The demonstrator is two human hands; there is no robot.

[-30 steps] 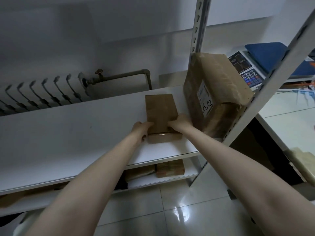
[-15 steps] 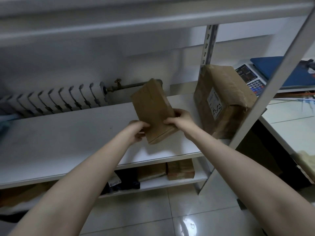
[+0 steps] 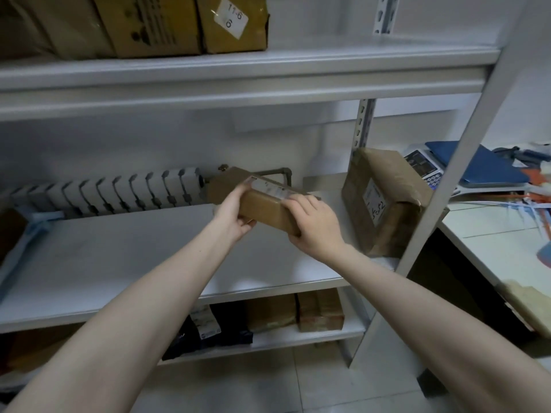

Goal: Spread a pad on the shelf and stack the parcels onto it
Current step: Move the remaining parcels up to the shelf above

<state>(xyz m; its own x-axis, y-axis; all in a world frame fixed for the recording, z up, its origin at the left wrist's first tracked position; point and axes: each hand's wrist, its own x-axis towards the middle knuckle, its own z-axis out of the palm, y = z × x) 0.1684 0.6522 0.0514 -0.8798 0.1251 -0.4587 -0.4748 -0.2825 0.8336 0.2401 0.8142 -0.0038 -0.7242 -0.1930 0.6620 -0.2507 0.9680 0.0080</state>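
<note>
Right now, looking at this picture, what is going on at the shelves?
A person grips a small brown parcel, left hand and right hand at its ends, tilted in the air above the middle shelf. A larger parcel stands at that shelf's right end. The small one is not yet set down.

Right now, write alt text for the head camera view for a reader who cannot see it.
A left hand and right hand hold a small brown parcel between them, label side up, over a white shelf. A larger taped parcel stands at the shelf's right end, and cartons sit on the shelf above.
</note>
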